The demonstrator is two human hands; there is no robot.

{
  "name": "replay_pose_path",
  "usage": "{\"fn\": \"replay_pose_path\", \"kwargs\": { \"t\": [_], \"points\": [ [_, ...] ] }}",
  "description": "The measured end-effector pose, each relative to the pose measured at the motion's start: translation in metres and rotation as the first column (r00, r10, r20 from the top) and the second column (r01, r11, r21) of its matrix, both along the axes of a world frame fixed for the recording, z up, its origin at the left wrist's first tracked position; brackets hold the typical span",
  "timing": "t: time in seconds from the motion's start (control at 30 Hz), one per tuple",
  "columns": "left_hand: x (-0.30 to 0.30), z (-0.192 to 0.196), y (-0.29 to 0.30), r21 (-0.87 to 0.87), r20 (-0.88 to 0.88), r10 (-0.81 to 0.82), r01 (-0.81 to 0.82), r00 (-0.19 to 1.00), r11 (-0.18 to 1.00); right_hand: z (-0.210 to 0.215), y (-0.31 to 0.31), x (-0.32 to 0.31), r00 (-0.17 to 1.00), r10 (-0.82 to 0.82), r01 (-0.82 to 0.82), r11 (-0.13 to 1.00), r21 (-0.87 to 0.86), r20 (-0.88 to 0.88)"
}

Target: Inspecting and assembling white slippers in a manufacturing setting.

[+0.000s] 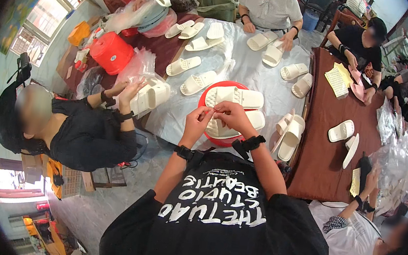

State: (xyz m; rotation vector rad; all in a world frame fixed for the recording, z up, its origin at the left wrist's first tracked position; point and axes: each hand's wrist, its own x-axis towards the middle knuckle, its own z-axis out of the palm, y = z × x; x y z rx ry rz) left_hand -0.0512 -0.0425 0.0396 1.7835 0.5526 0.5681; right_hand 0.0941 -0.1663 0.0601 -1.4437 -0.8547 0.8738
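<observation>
Over a red round stool or tub [206,98], my left hand [199,119] and my right hand [230,115] meet, fingertips pinched together. Whatever lies between them is too small to make out. Right beneath the hands, a pair of cream slides lies on the red top: one slide [244,98] behind the fingers, the other slide [251,123] partly covered by my right hand. Both wrists wear black bands.
More cream slides [198,83] lie across the plastic-covered table [166,108]. Slides [291,136] stand close by my right forearm. Co-workers sit around: one person [92,130] at left handles slides, another [271,10] sits opposite. A red bucket [111,53] lies at far left, a brown table [319,164] at right.
</observation>
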Motion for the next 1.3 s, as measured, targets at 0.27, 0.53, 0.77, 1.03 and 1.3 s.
{"fn": "replay_pose_path", "kwargs": {
  "t": [0.27, 0.53, 0.77, 1.03, 1.3],
  "points": [
    [0.0, -0.009, 0.002, -0.145, 0.16, -0.153, 0.177, 0.975, 0.973, -0.018, -0.001, 0.006, 0.972, -0.059, 0.057, 0.998, -0.014, -0.227],
    [0.002, 0.0, -0.002, 0.047, 0.071, -0.011, 0.007, 0.997, 0.999, -0.019, -0.002, 0.006, 0.967, -0.061, 0.063, 0.998, 0.001, -0.247],
    [0.0, -0.002, -0.001, -0.125, -0.021, 0.054, -0.056, 0.998, 0.991, -0.02, -0.001, 0.006, 0.973, -0.069, 0.055, 0.996, -0.067, -0.222],
    [0.002, -0.001, -0.001, -0.049, 0.041, 0.022, -0.02, 0.999, 0.999, -0.018, -0.001, 0.006, 0.983, -0.044, 0.034, 0.998, -0.056, -0.181],
    [0.002, 0.007, -0.002, 0.094, 0.025, 0.013, -0.015, 1.0, 0.995, -0.028, 0.003, 0.009, 0.989, 0.005, -0.012, 0.999, -0.046, -0.147]
  ]
}}
